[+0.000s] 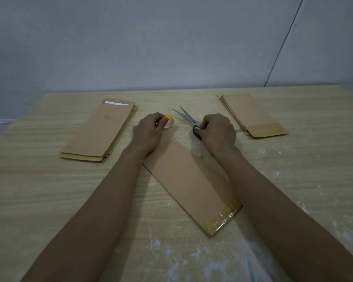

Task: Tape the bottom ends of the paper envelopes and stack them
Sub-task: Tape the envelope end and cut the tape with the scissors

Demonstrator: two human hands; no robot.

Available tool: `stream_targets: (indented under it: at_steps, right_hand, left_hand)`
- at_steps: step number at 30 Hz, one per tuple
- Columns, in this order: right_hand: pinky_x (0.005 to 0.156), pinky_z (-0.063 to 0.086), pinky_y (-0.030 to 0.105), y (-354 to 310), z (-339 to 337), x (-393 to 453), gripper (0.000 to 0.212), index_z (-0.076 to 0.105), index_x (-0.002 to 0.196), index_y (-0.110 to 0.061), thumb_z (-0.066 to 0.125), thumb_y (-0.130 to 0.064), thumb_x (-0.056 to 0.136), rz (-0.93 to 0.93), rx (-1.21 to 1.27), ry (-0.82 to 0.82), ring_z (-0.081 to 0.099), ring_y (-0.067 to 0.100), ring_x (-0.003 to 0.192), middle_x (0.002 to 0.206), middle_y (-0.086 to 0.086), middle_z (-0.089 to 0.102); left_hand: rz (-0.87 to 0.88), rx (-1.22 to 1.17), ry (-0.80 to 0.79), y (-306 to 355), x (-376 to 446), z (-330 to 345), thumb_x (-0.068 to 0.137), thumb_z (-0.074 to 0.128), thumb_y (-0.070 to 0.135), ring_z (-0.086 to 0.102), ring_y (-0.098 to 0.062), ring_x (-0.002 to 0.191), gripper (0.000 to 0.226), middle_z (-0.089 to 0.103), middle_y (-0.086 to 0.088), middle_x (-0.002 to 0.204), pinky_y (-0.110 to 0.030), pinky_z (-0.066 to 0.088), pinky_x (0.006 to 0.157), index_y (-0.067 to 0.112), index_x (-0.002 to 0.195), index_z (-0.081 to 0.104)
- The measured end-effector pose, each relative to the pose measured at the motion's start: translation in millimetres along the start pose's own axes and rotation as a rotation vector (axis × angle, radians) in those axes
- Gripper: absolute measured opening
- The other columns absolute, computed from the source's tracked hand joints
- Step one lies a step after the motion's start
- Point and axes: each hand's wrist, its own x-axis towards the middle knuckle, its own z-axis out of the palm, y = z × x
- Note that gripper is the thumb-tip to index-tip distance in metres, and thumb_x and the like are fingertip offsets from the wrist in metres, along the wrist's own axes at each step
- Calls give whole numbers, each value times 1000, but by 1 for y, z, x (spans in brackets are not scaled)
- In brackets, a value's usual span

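Note:
A brown paper envelope (189, 181) lies diagonally in the middle of the wooden table (49, 190), its near end covered with shiny clear tape (222, 219). Beyond its far end, my left hand (148, 132) pinches a small yellow tape roll (169, 122) that rests on the table. My right hand (217, 131) curls round the black-and-green handles of a pair of scissors (189, 118), whose blades are spread and point away to the left. A stack of envelopes (98, 131) lies at the left, another stack with taped ends (253, 116) at the right.
The table's far edge meets a grey wall (171, 47). White dusty smears (212, 261) mark the near and right parts of the tabletop. A white slip (116, 103) shows at the far end of the left stack.

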Motion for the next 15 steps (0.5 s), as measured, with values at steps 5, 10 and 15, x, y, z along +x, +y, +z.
stream_targets:
  at_steps: [5,10,15]
  right_hand:
    - [64,38,26,-2,3,1,17,74,94,-10,67,-25,91,-41,-152,20,64,29,88,96,10,67]
    - [62,39,28,-1,3,-2,21,74,95,-9,61,-25,93,-27,-132,20,64,30,88,92,11,67]
    - [71,50,39,-8,1,-9,23,74,95,-9,58,-26,93,-128,-25,151,57,30,93,98,11,63]
  left_hand:
    - [-11,-32,21,-7,2,2,103,48,35,58,-22,95,21,63,8,92,-47,43,94,23,103,66]
    - [-26,-77,8,-9,3,0,99,49,40,60,-24,93,21,63,9,86,-46,45,92,26,96,65]
    - [-31,-112,4,-11,2,-1,95,47,46,60,-23,91,25,64,10,84,-47,45,92,29,92,64]
